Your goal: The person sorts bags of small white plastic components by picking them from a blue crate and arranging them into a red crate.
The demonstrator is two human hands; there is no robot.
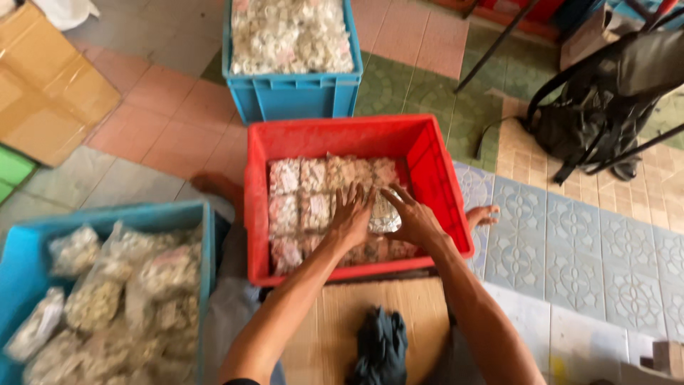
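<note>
A red plastic crate (427,153) sits on the floor before me, lined with rows of clear bags of small pale parts (299,189). Both my hands reach into it. My left hand (350,216) lies palm down, fingers spread, on the bags in the middle. My right hand (411,217) presses beside it, fingers spread over a shiny clear bag (385,217) between the two hands. Neither hand grips anything that I can see.
A blue crate (292,93) full of similar bags stands behind the red one. Another blue crate (21,249) with bags is at my left. Cardboard (370,299) with a dark cloth (381,346) lies near me. A black backpack (598,114) and flattened boxes (43,85) flank the tiled floor.
</note>
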